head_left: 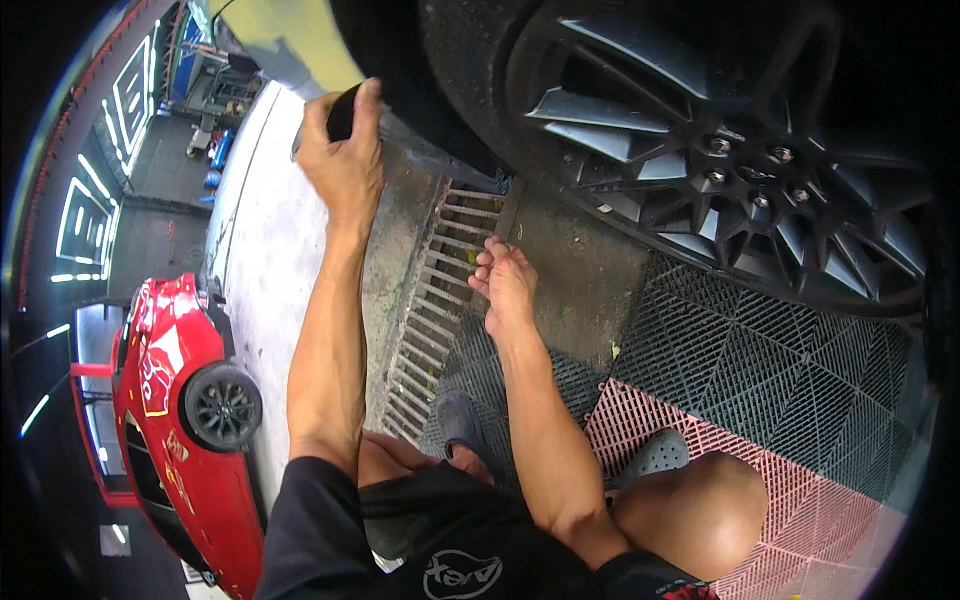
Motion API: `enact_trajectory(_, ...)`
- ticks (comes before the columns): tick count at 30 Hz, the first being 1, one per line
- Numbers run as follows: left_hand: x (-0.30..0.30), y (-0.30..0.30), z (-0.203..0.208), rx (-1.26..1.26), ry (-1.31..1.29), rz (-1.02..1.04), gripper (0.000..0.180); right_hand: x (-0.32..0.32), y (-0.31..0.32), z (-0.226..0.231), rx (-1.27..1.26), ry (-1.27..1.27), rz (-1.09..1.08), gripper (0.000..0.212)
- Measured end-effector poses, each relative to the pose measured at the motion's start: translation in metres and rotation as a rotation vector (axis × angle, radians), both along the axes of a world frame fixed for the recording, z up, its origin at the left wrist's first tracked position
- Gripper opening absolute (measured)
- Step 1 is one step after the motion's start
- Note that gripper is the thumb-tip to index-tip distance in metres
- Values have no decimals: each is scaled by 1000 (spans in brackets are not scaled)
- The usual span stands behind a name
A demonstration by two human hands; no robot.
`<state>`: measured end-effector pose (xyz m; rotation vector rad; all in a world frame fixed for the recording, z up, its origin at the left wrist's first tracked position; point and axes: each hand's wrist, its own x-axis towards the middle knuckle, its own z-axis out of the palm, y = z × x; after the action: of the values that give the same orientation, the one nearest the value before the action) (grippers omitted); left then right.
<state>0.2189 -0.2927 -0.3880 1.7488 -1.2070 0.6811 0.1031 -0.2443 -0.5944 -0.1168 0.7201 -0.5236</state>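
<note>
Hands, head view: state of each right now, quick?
Left hand: closed around a dark handle held up by the tyre.
Right hand: holding nothing, fingers loosely curled, just over the drain grate.

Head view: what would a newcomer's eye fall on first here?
The big grey alloy wheel fills the upper right, close above a grey floor grid. At upper left the left hand is closed on a dark object by the tyre, while the right hand rests at a metal drain grate. A red car stands at lower left.
</note>
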Motion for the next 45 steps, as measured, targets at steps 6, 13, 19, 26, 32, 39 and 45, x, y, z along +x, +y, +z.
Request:
enact_trajectory(6,19,7,-31,126,-39,181,37,2,-1,3,13,-4,19,12)
enact_trajectory(13,10,6,-44,200,72,266,36,-3,-11,4,0,-13,-18,13)
enact_trajectory(19,7,3,-30,153,-18,237,34,-4,-13,6,5,-34,-38,14)
enact_trajectory(26,-27,-8,46,124,-217,142,37,-1,-11,12,10,-45,-7,13)
enact_trajectory(32,-42,-11,78,126,-344,143,34,4,-8,18,24,-66,2,13)
enact_trajectory(39,-65,-30,123,26,-461,-59,30,6,-9,18,12,-66,13,15)
enact_trajectory(45,-95,27,80,447,-331,-227,16,-4,-27,30,-163,-166,32,19)
